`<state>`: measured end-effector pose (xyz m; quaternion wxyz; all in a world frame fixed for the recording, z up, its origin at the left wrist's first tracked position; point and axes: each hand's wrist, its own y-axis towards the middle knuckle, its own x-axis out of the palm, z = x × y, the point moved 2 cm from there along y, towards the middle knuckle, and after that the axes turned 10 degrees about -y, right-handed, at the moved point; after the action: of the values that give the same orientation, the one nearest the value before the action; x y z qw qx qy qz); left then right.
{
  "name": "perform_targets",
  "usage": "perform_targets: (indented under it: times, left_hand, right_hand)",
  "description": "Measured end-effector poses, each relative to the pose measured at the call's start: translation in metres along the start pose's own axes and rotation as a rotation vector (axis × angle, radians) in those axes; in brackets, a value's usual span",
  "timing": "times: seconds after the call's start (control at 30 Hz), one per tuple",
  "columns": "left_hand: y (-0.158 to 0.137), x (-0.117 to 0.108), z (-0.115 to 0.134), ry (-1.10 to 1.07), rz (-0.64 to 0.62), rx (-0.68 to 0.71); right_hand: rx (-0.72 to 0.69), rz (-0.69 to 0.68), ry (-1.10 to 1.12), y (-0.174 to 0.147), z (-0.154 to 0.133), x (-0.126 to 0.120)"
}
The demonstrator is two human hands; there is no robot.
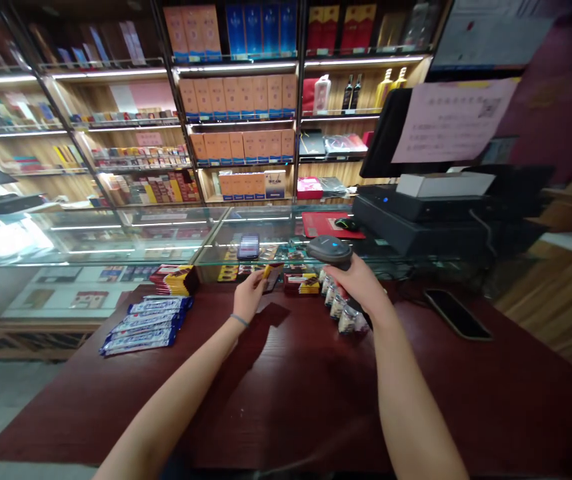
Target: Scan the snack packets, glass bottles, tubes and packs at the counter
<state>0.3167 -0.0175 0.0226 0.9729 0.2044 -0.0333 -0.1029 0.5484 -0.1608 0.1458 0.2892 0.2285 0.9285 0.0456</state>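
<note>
In my right hand is a dark grey barcode scanner, its head pointing left with a small blue light on top. My left hand pinches a flat brown-and-yellow packet by its near edge, just above the counter and left of the scanner. Between the hands lies a short stack of similar brown-and-yellow packets. Below the scanner stand several small clear jars in a row. A taller pile of the packets is at the left, behind blue-and-white wrapped sticks.
A dark red wooden counter lies under my arms, with a glass display case behind it. A black phone lies at the right. A monitor, a mouse and a small device with a lit screen stand beyond.
</note>
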Motion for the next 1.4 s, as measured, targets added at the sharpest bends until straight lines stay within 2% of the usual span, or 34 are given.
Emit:
perform_targets:
  times: [0.13,0.33,0.5,0.63,0.7,0.9,1.13,1.27,1.4]
  left_hand:
    - [0.007,0.039,0.007,0.134,-0.139,0.090]
    - [0.002,0.089,-0.004,0.097,-0.325,0.174]
    - [-0.001,0.108,-0.019,-0.036,-0.332,0.052]
    - [-0.003,0.116,-0.026,0.076,-0.348,0.183]
    - [-0.005,0.118,-0.028,0.125,-0.355,0.225]
    - [-0.007,0.119,-0.032,0.118,-0.345,0.151]
    - [-0.007,0.115,-0.036,0.689,-0.483,0.446]
    - [-0.001,0.095,-0.027,0.760,-0.408,0.526]
    - [0.007,0.058,-0.010,0.771,-0.288,0.540]
  right_hand:
    - [0.013,0.030,0.043,0.001,0.010,-0.019]
    - [0.067,0.076,0.117,-0.003,0.018,-0.041]
    - [0.091,0.107,0.140,-0.006,0.021,-0.058]
    - [0.102,0.115,0.139,-0.006,0.025,-0.067]
    - [0.104,0.117,0.156,-0.006,0.027,-0.068]
    - [0.073,0.113,0.165,-0.005,0.029,-0.066]
    - [0.073,0.117,0.158,-0.003,0.024,-0.055]
    - [0.056,0.125,0.153,-0.002,0.016,-0.041]
    - [0.026,0.115,0.149,0.000,0.007,-0.020]
